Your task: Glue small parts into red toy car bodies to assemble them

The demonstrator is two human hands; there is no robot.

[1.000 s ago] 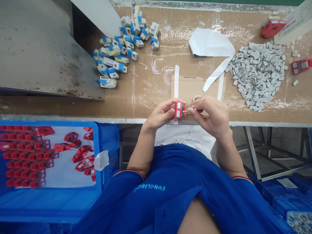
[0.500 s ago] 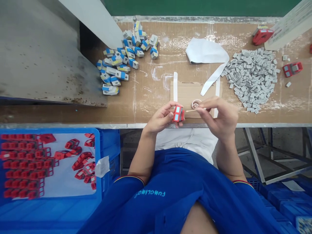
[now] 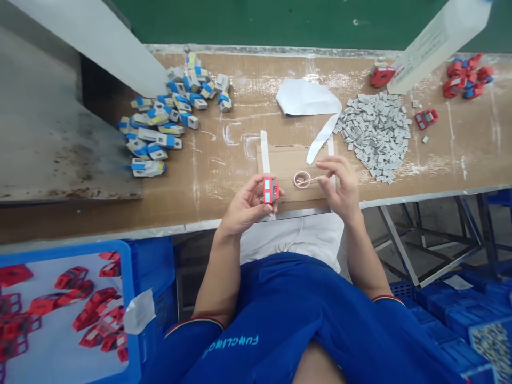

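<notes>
A small red toy vehicle cab (image 3: pixel 268 191) with pale windows and a grey part is held between the fingers and thumb of my left hand (image 3: pixel 246 205). My right hand (image 3: pixel 342 186) pinches a thin stick (image 3: pixel 313 180), whose far end is in a small round cup (image 3: pixel 296 179). The cup stands on a cardboard sheet (image 3: pixel 286 154) at the table's front edge. White tape strips (image 3: pixel 264 152) run along the sheet's sides.
Grey small parts (image 3: pixel 380 133) lie heaped at right, beside a white cloth-like strip (image 3: pixel 308 98). Blue-and-white toy parts (image 3: pixel 160 114) are piled at left. A plastic bottle (image 3: pixel 430 50) stands far right. Below left is a blue crate (image 3: pixel 134 266) of red parts.
The stick has moved from beside the red cab into the cup. The camera view has shifted, bringing more red toy pieces into sight at the far right.
</notes>
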